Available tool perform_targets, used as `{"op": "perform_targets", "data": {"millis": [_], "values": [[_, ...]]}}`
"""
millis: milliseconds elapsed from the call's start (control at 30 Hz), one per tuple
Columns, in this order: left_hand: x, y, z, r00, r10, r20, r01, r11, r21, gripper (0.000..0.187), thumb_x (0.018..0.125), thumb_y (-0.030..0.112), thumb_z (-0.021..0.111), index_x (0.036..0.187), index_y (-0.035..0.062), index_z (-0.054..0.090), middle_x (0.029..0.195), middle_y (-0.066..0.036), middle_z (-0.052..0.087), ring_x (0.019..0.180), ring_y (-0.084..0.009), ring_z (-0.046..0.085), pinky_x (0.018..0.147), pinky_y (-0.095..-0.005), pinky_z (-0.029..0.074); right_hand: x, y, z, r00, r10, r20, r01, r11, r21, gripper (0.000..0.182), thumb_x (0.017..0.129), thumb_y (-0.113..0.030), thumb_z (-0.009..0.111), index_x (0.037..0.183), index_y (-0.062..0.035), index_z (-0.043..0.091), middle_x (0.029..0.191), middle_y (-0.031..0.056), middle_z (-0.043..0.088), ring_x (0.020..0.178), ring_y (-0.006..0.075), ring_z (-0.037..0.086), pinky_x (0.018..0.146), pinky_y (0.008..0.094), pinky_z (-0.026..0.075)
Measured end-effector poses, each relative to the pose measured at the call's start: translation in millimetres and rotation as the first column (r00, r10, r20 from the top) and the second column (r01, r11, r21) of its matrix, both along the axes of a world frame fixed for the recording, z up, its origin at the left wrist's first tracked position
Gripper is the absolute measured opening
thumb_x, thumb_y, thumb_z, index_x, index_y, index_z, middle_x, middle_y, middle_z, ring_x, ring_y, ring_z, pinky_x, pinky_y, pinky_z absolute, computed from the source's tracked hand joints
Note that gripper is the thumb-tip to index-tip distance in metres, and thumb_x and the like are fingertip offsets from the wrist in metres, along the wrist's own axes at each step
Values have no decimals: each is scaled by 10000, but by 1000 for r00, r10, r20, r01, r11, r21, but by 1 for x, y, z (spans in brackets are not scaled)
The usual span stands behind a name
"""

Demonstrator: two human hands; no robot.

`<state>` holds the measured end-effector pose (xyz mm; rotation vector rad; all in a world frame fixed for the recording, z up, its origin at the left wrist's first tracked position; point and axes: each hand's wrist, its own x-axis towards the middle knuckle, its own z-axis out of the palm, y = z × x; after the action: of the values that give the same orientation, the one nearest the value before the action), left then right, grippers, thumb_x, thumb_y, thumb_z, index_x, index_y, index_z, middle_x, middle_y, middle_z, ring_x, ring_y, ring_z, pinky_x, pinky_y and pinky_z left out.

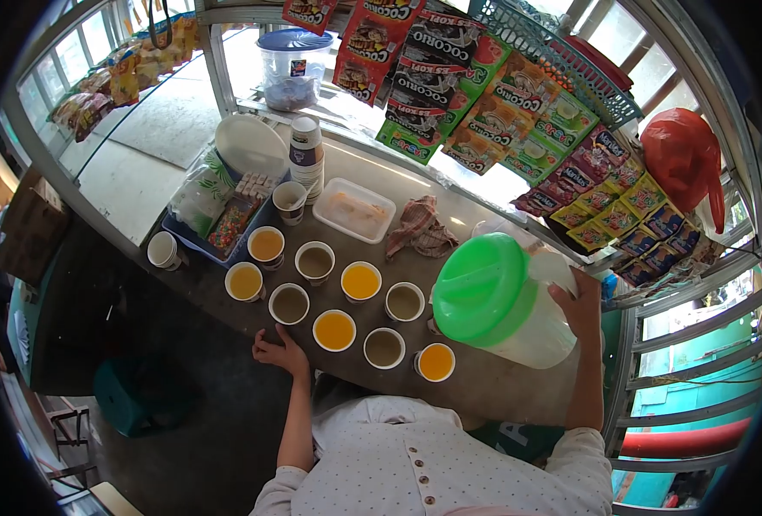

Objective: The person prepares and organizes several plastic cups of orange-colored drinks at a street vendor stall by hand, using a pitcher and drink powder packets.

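Note:
My left hand (281, 351) is at the counter's front edge, just below a paper cup of brownish drink (289, 304). Its fingers are apart and hold nothing. On the right, my right hand (580, 303) grips the far side of a big translucent plastic jug (531, 331) with a bright green lid (481, 288). The jug leans toward the cups. Several paper cups stand in loose rows between my hands. Some hold orange drink, such as the cup (334, 330) near the middle; others hold a cloudy brown one, such as the cup (384, 348) beside it.
Behind the cups are a white plastic tub (355, 211), a crumpled checked cloth (422, 228), a stack of paper cups (306, 163) and a blue basket (252, 236) of packets. Drink sachets (437, 69) hang above. A red plastic bag (682, 163) hangs at right.

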<state>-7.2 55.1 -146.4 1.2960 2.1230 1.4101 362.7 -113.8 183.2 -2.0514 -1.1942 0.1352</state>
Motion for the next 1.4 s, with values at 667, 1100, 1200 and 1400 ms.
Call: {"op": "perform_targets", "data": {"millis": [667, 1100, 1200, 1400], "values": [[0, 0, -4, 999, 32, 12, -32, 999, -12, 457, 874, 303, 646, 1163, 19, 435, 1181, -208, 323, 1125, -349, 304, 967, -437, 255, -32, 41, 4, 987, 159, 33, -154, 981, -122, 347, 728, -258, 765, 888, 34, 667, 689, 114, 655, 595, 148, 607, 580, 308, 480], [1, 0, -4, 999, 39, 20, -39, 999, -13, 456, 873, 313, 646, 1156, 21, 441, 1174, -205, 330, 1122, -346, 307, 964, -436, 255, -31, 49, -2, 981, 190, 42, -181, 971, -158, 419, 723, -313, 770, 912, 42, 654, 740, 140, 636, 650, 207, 595, 626, 336, 459], [1, 1, -3, 999, 42, 11, -42, 999, -12, 452, 871, 310, 648, 1153, 20, 445, 1169, -203, 333, 1118, -345, 307, 962, -436, 254, -32, 50, -2, 981, 190, 35, -181, 968, -175, 433, 721, -325, 769, 914, 46, 655, 750, 142, 632, 668, 222, 595, 637, 342, 457], [1, 0, -1, 999, 36, 11, -36, 999, -16, 450, 874, 312, 644, 1152, 18, 446, 1170, -203, 332, 1118, -346, 303, 964, -441, 250, -32, 52, -3, 983, 181, 23, -171, 960, -219, 470, 709, -348, 774, 910, 60, 656, 760, 145, 621, 696, 240, 588, 661, 349, 456]]}}
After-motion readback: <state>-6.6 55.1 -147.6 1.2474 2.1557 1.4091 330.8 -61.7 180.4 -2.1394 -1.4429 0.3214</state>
